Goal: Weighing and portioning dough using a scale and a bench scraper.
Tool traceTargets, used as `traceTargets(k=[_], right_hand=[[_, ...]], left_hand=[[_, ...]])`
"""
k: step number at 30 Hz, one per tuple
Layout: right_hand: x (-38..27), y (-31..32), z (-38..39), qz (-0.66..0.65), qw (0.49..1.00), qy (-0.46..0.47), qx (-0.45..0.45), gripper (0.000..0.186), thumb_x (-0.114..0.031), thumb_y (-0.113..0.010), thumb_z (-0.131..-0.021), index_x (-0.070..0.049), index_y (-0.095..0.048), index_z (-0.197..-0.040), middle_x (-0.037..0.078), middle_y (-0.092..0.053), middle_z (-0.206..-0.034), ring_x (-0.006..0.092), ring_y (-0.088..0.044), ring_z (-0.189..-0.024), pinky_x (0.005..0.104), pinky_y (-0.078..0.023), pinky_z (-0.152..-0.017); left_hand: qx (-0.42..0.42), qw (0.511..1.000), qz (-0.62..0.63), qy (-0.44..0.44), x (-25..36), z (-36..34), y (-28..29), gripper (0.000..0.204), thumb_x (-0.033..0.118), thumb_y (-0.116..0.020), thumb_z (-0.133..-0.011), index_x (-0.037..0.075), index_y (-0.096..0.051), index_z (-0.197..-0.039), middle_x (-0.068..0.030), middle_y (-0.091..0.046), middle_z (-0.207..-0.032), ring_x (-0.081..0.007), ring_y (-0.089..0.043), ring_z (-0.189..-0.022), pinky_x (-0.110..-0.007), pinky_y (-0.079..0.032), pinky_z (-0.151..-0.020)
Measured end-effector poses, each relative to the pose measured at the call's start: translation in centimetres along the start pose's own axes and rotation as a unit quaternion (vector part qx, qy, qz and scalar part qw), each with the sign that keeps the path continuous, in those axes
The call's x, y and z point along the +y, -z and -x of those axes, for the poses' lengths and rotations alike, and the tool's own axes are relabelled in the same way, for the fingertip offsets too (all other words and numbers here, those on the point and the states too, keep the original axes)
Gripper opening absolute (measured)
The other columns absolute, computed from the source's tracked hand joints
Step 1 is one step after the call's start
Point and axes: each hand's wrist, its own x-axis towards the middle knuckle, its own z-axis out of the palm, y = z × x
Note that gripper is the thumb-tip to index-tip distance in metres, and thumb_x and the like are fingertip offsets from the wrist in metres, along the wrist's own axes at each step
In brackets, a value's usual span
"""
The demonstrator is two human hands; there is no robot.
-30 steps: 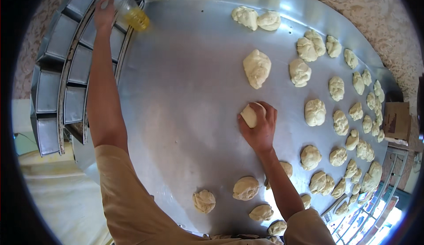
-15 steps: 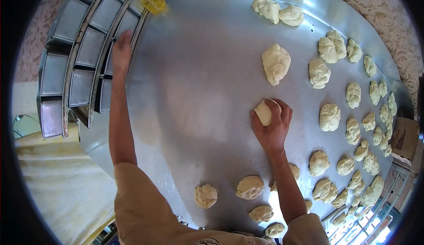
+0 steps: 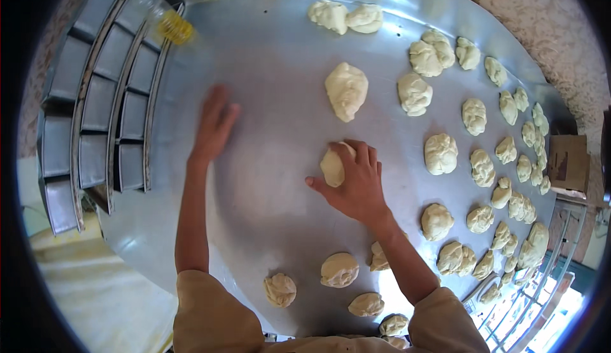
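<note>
My right hand (image 3: 355, 184) rests over a pale dough piece (image 3: 333, 167) near the middle of the metal table (image 3: 273, 225). Its fingers curl over the dough's right side and the thumb sticks out to the left, so part of the dough is hidden. Left of it, my left hand (image 3: 215, 122) hovers above or touches the bare metal; I cannot tell which. That hand is empty, slightly blurred, with the thumb apart from the fingers. Just beyond my right hand lies a larger dough lump (image 3: 347, 92).
Joined metal baking tins (image 3: 102, 111) stand along the left edge. A bottle of yellow oil with a green cap (image 3: 173, 27) lies by their far end. Several dough lumps (image 3: 441, 154) cover the right side; others (image 3: 339, 270) lie near me. A cardboard box (image 3: 568, 162) is at far right.
My left hand has come away from the tins and moved right over the table. The right hand stays on the dough, its thumb now spread out. The whole view has shifted.
</note>
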Motion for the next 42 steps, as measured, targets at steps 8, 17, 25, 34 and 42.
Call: traceTargets(k=[8, 17, 25, 34, 42], right_hand=[[5.7, 6.2, -18.0, -0.048, 0.99, 0.042, 0.125, 0.061, -0.012, -0.071, -0.075, -0.012, -0.057, -0.135, 0.019, -0.054, -0.13, 0.0397, -0.058, -0.112, 0.0482, -0.048, -0.097], [11.2, 3.6, -25.5, -0.135, 0.98, -0.09, 0.112, 0.069, -0.015, -0.069, -0.078, -0.022, -0.05, -0.144, 0.022, -0.048, -0.141, 0.0389, -0.054, -0.12, 0.0433, -0.046, -0.103], [11.4, 5.2, -19.0, -0.046, 0.988, 0.055, 0.136, 0.059, -0.024, -0.07, -0.083, -0.017, -0.055, -0.139, 0.017, -0.056, -0.132, 0.037, -0.059, -0.11, 0.0455, -0.049, -0.095], [27.4, 14.5, -22.6, 0.019, 0.969, -0.177, 0.173, 0.05, -0.044, -0.057, -0.097, -0.001, -0.064, -0.12, 0.02, -0.068, -0.111, 0.0388, -0.064, -0.092, 0.0412, -0.052, -0.085], [16.9, 24.8, -11.5, -0.24, 0.775, -0.073, 0.58, 0.054, -0.052, -0.044, -0.103, -0.002, -0.062, -0.114, 0.012, -0.065, -0.104, 0.0232, -0.063, -0.091, 0.0346, -0.05, -0.08]], left_hand=[[0.097, 0.979, 0.116, -0.138, 13.5, -16.8, -8.9, 0.07, 0.009, -0.078, -0.078, 0.012, -0.053, -0.144, -0.0149, -0.058, -0.141, -0.0289, -0.058, -0.127, -0.036, -0.044, -0.109], [0.288, 0.915, 0.284, 0.005, 13.8, -20.0, -12.8, 0.061, -0.004, -0.066, -0.078, 0.014, -0.06, -0.136, -0.0021, -0.054, -0.077, -0.0171, -0.052, -0.069, -0.029, -0.047, -0.068], [0.32, 0.937, 0.109, 0.086, 12.9, -5.7, -6.0, 0.075, 0.009, -0.072, -0.087, 0.014, -0.039, -0.154, -0.0119, -0.049, -0.139, -0.0248, -0.053, -0.112, -0.04, -0.05, -0.091], [-0.02, 0.933, 0.295, -0.206, 33.6, -9.4, -14.6, 0.082, 0.009, -0.076, -0.074, 0.002, -0.041, -0.148, -0.0185, -0.054, -0.138, -0.0373, -0.055, -0.123, -0.043, -0.045, -0.104], [-0.069, 0.977, 0.181, -0.085, 36.1, -20.0, -24.3, 0.077, 0.011, -0.071, -0.078, 0.017, -0.044, -0.15, -0.0207, -0.052, -0.14, -0.0411, -0.052, -0.125, -0.046, -0.048, -0.101]])
